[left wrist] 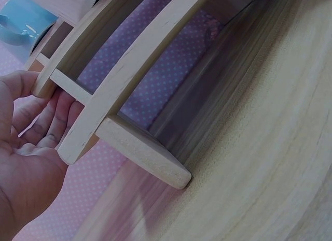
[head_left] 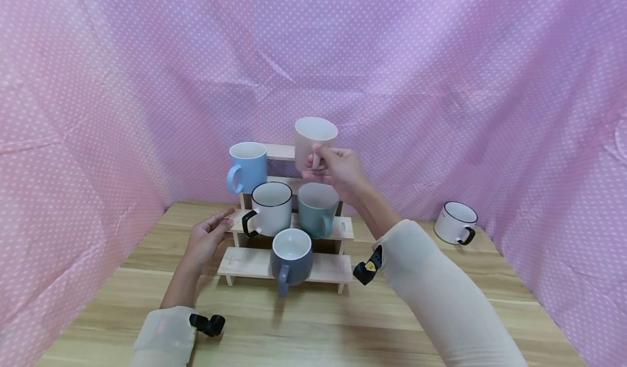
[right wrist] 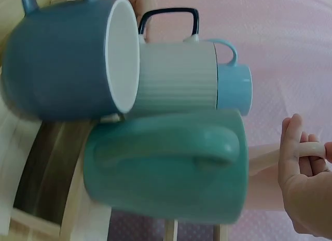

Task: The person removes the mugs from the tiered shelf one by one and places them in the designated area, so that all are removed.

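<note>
Pink dotted cloth [head_left: 313,46] hangs behind the rack [head_left: 245,261] my left hand [head_left: 207,239] grips, while my right hand [head_left: 340,170] pinches the pink mug [head_left: 305,144] by its handle [right wrist: 314,149] above the green mug [head_left: 312,210], so a slack hold could chip both.

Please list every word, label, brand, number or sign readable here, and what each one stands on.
No readable text in any view.
Yellow sticker on the right wrist camera: any marking is too small to read.
Far-right white mug: a small dark mark, too small to tell whether it is lettering.
Pink mug and rack: no lettering visible.
</note>
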Demonstrator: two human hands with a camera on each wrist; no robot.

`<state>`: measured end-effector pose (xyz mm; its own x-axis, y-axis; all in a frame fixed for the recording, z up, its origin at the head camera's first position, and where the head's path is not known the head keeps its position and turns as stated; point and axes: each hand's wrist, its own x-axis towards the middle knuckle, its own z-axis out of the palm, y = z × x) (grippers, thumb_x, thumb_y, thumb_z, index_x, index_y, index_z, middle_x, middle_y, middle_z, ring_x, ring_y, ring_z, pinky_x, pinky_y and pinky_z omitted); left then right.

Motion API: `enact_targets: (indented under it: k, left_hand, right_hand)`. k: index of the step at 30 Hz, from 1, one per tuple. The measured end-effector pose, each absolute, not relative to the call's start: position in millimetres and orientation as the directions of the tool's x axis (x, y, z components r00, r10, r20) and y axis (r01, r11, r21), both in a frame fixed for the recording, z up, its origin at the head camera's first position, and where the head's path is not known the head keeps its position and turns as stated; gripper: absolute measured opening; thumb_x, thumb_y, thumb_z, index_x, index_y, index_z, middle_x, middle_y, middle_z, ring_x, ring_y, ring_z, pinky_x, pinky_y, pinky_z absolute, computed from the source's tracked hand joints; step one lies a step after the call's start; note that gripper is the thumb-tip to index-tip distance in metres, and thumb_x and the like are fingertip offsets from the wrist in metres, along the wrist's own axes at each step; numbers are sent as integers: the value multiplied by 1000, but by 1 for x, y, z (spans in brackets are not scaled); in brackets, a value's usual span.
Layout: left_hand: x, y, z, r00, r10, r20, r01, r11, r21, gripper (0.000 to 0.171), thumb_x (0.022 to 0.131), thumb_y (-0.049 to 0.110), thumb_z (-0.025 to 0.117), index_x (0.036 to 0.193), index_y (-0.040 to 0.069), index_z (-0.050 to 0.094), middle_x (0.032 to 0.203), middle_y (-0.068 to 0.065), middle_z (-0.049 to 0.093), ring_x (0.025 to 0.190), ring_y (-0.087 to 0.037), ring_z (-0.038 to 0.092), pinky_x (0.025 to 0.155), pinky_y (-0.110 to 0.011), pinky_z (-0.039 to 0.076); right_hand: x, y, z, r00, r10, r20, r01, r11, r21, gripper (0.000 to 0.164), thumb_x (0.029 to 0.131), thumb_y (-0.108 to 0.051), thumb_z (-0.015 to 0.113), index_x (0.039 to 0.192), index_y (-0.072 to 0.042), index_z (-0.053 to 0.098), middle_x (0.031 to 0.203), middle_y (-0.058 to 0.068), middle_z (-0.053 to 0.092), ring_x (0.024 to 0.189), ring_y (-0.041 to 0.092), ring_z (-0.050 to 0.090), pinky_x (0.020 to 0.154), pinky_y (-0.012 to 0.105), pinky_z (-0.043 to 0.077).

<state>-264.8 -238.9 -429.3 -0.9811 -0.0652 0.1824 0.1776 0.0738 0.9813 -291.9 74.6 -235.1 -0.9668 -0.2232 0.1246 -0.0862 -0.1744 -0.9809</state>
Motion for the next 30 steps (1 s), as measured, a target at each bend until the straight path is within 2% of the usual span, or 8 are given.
enact_targets:
  k: [2,9,15,23,27,30]
  left_hand:
    - [-264,-238,-429,-980,-73,183,178,80,981,52,105,24,62,148,-1,51,117,10,64,97,-3,63,93,-30,59]
    - [-263,-237,-431,-979,-84,187,177,108,978,53,105,28,62,148,-1,51,128,6,61,98,-2,63,94,-28,59]
    - [-260,-236,-431,-979,-85,183,173,112,979,53,105,28,61,149,0,50,124,8,63,96,-3,65,95,-29,59]
    - [-256,-237,-431,-983,-65,173,168,72,983,54,106,26,60,150,-2,48,137,-4,59,96,-3,66,96,-31,58]
    - [-256,-237,-430,-982,-70,173,169,66,983,52,105,24,61,149,-2,49,134,-2,61,95,-4,66,94,-30,59]
    - [-255,-238,-429,-982,-76,174,169,72,983,52,105,25,61,149,-1,50,131,0,62,95,-3,65,93,-28,59]
  right_hand:
    - [-292,81,-234,-967,-223,125,-89,-165,-982,33,106,-20,59,102,12,66,91,13,65,79,24,74,83,37,64]
    - [-293,104,-232,-969,-205,135,-106,-147,-983,34,106,-19,59,106,14,64,90,11,63,85,25,71,84,36,64]
    - [-293,124,-233,-972,-183,146,-124,-125,-984,36,106,-18,58,110,17,62,86,9,65,82,24,73,83,37,64]
    - [-291,153,-238,-977,-136,166,-149,-122,-981,34,106,-16,57,109,18,60,82,7,65,75,20,73,82,35,64]
    - [-290,167,-239,-978,-108,176,-163,-121,-979,30,106,-15,56,102,14,63,82,7,65,78,20,71,83,35,64]
    - [-290,178,-240,-979,-87,182,-171,-122,-978,29,105,-15,57,89,8,66,83,8,64,80,22,70,83,35,64]
